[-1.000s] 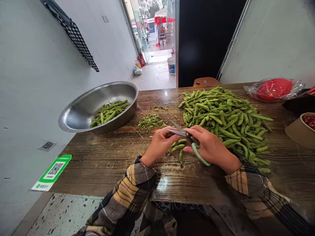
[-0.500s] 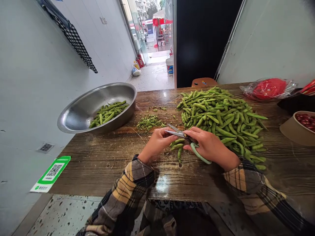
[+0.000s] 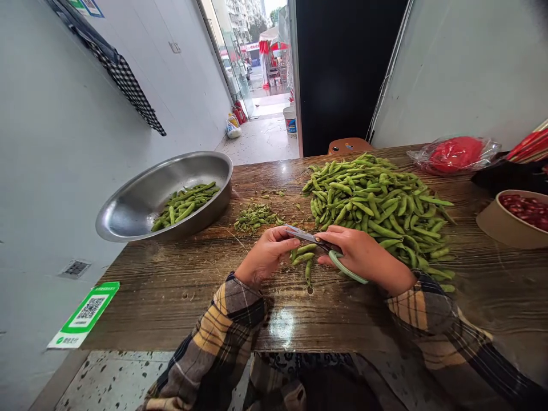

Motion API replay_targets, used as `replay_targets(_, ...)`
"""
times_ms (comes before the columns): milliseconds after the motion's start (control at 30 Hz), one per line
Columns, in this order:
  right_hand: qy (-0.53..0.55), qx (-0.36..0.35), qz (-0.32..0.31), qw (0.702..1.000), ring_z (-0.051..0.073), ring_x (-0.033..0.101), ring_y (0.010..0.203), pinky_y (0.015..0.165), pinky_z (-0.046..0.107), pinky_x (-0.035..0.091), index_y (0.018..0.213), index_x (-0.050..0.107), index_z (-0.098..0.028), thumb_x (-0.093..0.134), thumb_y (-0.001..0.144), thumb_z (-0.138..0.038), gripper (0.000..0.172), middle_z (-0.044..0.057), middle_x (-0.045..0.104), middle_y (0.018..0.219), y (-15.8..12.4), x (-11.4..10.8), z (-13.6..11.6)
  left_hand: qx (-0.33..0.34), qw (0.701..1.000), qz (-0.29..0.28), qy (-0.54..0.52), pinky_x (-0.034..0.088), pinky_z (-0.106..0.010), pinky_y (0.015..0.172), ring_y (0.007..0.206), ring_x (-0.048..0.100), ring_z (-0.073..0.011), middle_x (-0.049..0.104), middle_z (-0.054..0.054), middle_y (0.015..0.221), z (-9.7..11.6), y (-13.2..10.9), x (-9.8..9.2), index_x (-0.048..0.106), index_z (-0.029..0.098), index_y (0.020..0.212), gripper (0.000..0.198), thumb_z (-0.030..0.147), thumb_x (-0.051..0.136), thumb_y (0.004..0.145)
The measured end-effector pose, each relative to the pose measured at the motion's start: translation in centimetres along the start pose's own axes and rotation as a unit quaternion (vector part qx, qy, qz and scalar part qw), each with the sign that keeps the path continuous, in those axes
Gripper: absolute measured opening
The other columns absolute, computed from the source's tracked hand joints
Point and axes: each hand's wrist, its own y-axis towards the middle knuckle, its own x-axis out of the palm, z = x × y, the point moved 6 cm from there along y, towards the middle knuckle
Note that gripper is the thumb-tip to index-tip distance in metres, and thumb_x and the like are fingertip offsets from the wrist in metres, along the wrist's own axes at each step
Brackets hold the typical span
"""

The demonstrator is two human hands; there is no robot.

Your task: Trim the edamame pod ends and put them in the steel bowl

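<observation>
Scissors with pale green handles are gripped in my right hand, the blades together and pointing left. Their tips lie at the fingers of my left hand, which is closed in a pinch on an edamame pod, mostly hidden by the fingers. Several loose edamame pods lie on the table just under and between both hands. A large heap of edamame pods rises beyond my right hand. Small green trimmings form a low pile beyond my left hand.
A steel basin holding some pods stands tilted at the left of the wooden table. A green QR-code card is at the left edge. On the right are a bagged red item and a tub of dark red pieces.
The scissor blades were apart and are now closed together. Both hands stay in nearly the same place, while the whole view has shifted slightly.
</observation>
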Motion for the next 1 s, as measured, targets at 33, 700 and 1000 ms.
replay_targets(33, -0.001, 0.009, 0.011, 1.000, 0.021, 0.063, 0.085, 0.073, 0.030, 0.047, 0.116, 0.061, -0.019, 0.063, 0.086, -0.036, 0.034, 0.006, 0.064, 0.099, 0.0, -0.1, 0.2, 0.006, 1.000, 0.007, -0.015, 0.025, -0.017, 0.041, 0.044, 0.037, -0.0020, 0.056, 0.003, 0.058, 0.0, 0.1, -0.2, 0.068, 0.012, 0.080, 0.023, 0.024, 0.080, 0.064)
replay_targets(700, 0.022, 0.048, 0.061, 0.997, 0.022, 0.062, 0.089, 0.075, 0.034, 0.052, 0.127, 0.054, -0.020, 0.070, 0.078, -0.038, 0.055, 0.008, 0.060, 0.111, 0.1, 0.6, 0.2, 0.065, 0.988, 0.026, -0.141, 0.053, -0.020, 0.057, 0.057, 0.063, -0.0086, 0.065, 0.001, 0.070, 0.1, 0.1, 0.3, 0.057, 0.013, 0.083, 0.026, 0.020, 0.077, 0.069)
replay_targets(1000, 0.045, 0.032, 0.059, 0.997, 0.019, 0.060, 0.079, 0.071, 0.032, 0.050, 0.125, 0.054, -0.018, 0.069, 0.079, -0.041, 0.053, 0.008, 0.060, 0.106, 0.1, 0.8, -0.1, 0.073, 0.991, 0.008, -0.108, 0.052, -0.020, 0.056, 0.055, 0.060, -0.0080, 0.063, 0.002, 0.065, -0.3, 0.1, 0.9, 0.056, 0.013, 0.080, 0.022, 0.020, 0.075, 0.072)
